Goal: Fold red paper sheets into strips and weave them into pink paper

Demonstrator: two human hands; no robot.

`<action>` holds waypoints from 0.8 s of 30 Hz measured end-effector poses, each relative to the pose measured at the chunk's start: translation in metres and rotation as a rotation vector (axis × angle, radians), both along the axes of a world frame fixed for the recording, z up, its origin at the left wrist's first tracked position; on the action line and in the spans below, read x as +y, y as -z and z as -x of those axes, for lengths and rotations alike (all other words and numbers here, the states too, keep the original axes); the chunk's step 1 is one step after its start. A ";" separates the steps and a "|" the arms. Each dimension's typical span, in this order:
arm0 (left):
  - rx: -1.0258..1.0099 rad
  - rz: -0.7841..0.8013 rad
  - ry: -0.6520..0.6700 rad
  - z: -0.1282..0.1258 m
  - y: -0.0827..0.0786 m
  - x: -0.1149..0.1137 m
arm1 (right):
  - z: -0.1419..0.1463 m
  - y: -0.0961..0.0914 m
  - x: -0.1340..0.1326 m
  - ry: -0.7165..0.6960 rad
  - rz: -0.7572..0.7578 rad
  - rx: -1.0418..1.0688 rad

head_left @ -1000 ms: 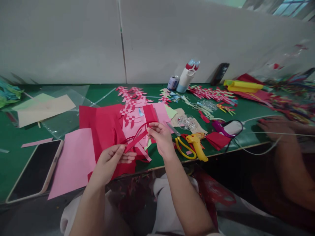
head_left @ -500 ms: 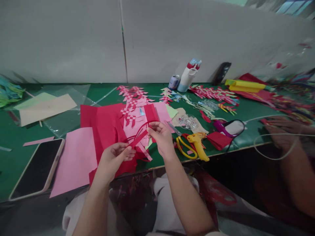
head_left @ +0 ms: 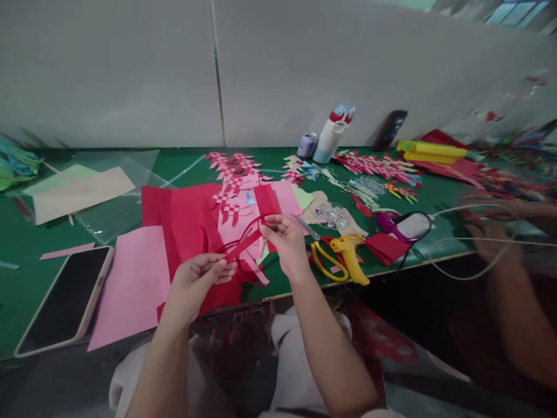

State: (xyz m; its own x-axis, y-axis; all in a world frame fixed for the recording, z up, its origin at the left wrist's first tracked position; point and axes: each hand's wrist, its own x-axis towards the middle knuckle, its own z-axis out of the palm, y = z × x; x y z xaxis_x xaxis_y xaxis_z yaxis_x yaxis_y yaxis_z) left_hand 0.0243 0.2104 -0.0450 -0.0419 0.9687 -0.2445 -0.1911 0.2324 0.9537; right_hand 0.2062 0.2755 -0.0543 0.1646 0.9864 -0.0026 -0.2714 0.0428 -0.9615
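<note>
A narrow red paper strip (head_left: 244, 245) is stretched between my two hands above the table. My left hand (head_left: 203, 278) pinches its lower end between thumb and fingers. At the upper end, my right hand (head_left: 284, 241) grips the strip, with a thin red loop curving from the fingertips back toward the left. Beneath lie red paper sheets (head_left: 180, 215) and a pink sheet (head_left: 130, 278). Loose pink strips (head_left: 256, 268) rest just under the held strip. Behind it, woven red-and-pink checkered paper pieces (head_left: 232, 183) are spread over pink paper.
Right of my hands lie yellow-handled scissors (head_left: 328, 264) and a yellow glue gun (head_left: 353, 258). A phone (head_left: 65, 302) rests at the left. A bottle (head_left: 333, 136) and a can (head_left: 307, 145) stand by the wall. A co-worker's hands (head_left: 496, 232) are at the far right.
My left hand has shifted slightly left and down along the strip, while my right hand stays almost still. The co-worker's hands at the right have moved.
</note>
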 end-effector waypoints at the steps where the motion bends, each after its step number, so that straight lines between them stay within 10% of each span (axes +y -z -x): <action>1: -0.005 0.003 -0.002 0.000 0.000 0.000 | 0.000 0.000 0.000 -0.001 0.000 0.003; 24: 0.055 0.023 -0.008 0.003 -0.003 0.003 | 0.000 -0.002 0.000 -0.040 0.036 -0.019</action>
State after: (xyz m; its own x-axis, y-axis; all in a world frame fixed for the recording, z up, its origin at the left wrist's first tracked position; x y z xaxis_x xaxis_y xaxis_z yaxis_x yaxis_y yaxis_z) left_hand 0.0212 0.2137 -0.0420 -0.0634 0.9625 -0.2637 -0.1406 0.2529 0.9572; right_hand 0.2066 0.2752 -0.0520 0.1259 0.9914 -0.0350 -0.2536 -0.0020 -0.9673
